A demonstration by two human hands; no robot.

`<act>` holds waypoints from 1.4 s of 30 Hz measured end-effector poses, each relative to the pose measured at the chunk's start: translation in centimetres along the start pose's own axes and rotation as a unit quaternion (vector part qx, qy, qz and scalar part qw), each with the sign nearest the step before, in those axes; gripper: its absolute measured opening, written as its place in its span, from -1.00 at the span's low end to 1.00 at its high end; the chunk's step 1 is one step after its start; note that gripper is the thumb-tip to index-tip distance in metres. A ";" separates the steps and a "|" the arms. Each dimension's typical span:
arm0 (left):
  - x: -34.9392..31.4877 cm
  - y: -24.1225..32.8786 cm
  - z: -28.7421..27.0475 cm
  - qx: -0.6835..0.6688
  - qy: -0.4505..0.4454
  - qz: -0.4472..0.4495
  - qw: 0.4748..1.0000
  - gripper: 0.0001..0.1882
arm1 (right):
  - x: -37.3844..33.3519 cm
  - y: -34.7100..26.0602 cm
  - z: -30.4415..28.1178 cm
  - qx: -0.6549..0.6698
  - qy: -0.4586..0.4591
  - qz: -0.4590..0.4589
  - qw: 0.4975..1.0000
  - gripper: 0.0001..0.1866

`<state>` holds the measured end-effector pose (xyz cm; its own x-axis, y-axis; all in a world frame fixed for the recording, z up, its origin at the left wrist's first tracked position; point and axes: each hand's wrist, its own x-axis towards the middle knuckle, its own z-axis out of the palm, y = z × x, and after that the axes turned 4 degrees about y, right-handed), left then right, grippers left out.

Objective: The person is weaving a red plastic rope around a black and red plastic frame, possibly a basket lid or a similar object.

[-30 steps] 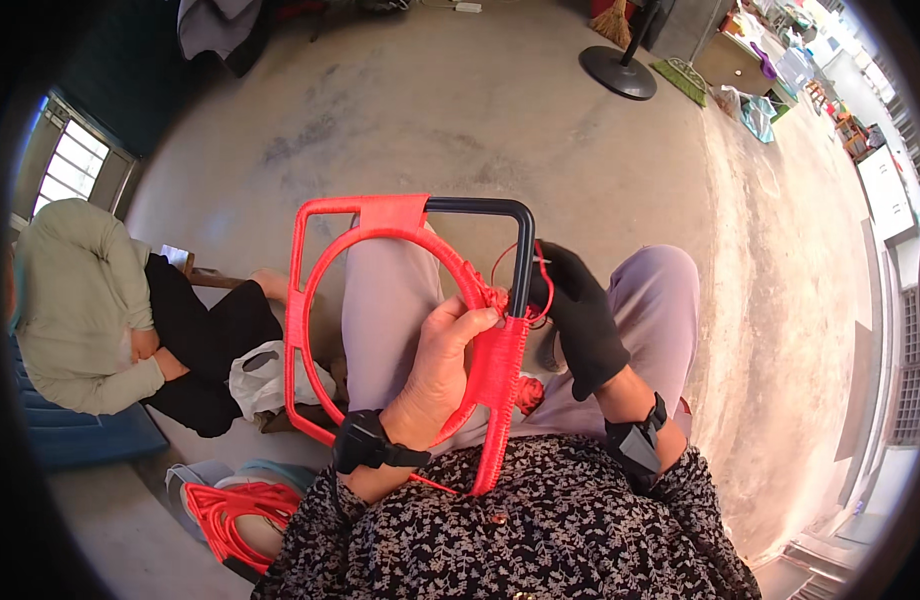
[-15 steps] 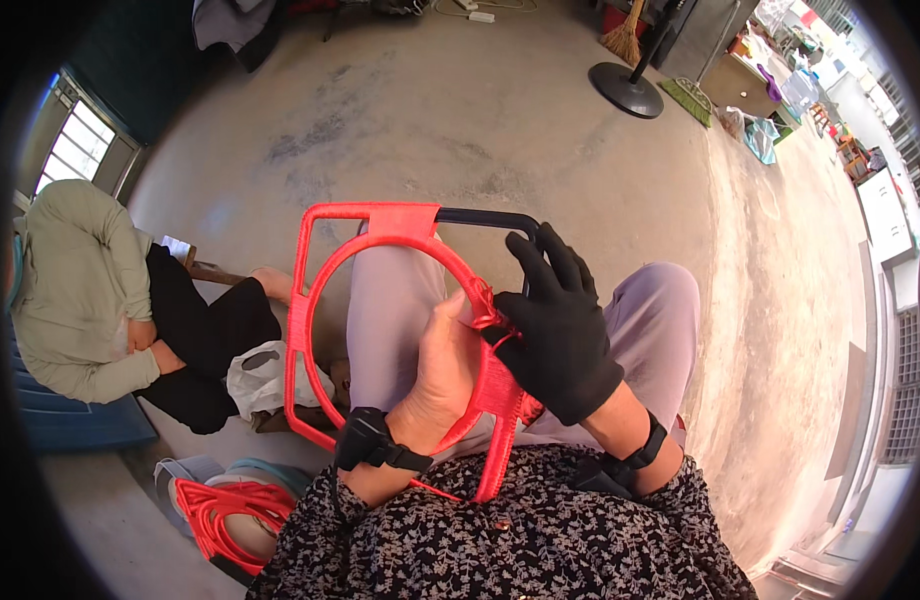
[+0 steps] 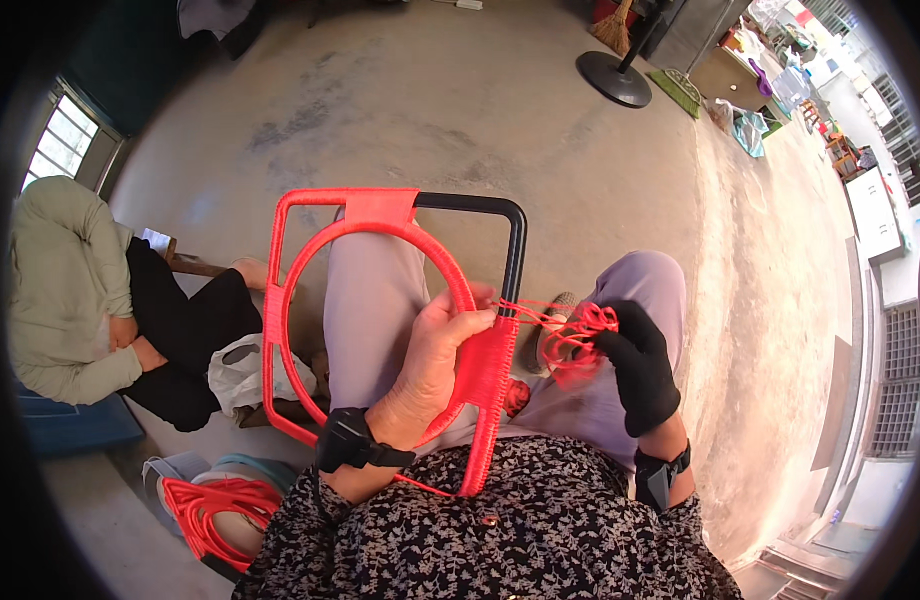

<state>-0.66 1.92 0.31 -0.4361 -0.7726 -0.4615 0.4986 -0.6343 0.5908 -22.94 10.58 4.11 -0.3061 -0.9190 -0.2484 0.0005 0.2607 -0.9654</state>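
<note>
- Grasping the frame with the bare left hand, thumb laid over the red wrapping and most fingers hidden behind; probably to steady the side where loose strands come off the tube.
- Clutching a loose red cord bundle in the gloved right hand, fingers closed around its right edge; too blurred to count loops.
- Held well apart from the frame on the right, with strands spanning the gap, perhaps to clear the loops of the tube and of one another.
- Gloved in black on the right only, perhaps against rubbing cord; bare on the left, perhaps for a surer feel.
- Positioned above the lap, midway across the view: the frame, roughly rectangular, bare black at its upper right corner, red-wrapped around most of the rest, with a red inner ring.
- Tucked close to the patterned blouse at its near end, likely for support; cannot tell whether touching.
- Seated, knees apart, in pale trousers, seemingly to make working room.
- Down at the left, seemingly for easy reach: a red cord coil.
- Farther left: another person, seated beside a white plastic bag.
- Beyond, on concrete floor: a round black base.
</note>
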 end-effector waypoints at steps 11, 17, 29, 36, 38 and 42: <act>-0.1 0.2 0.2 0.038 -0.016 0.021 0.999 -0.53 | 1.3 3.7 -7.5 0.264 0.128 0.007 0.956 -0.76; -0.2 0.3 0.5 0.036 -0.012 0.020 0.999 -0.54 | 0.6 4.6 -8.4 0.379 0.168 -0.095 0.905 -0.79; -0.1 0.3 0.3 0.063 -0.017 0.022 0.998 -0.55 | 2.2 -0.5 4.9 0.045 -0.109 0.141 0.983 -0.66; -0.4 0.6 0.4 0.040 0.000 0.021 0.999 -0.53 | 1.7 -0.6 -6.0 -0.109 0.004 0.195 0.975 -0.78; -0.4 0.7 0.5 0.033 -0.010 0.012 0.999 -0.53 | 1.0 -0.9 -9.1 -0.145 0.042 0.210 0.966 -0.79; -0.3 0.8 0.7 0.016 -0.043 -0.007 0.999 -0.51 | 0.4 -0.2 -6.9 -0.024 0.120 0.059 0.991 -0.82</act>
<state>-0.65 1.60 1.39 -0.5064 -0.7579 -0.4113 0.4684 -0.6422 0.6068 -29.59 12.20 4.77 -0.5249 -0.7859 -0.3268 0.0052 0.3810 -0.9246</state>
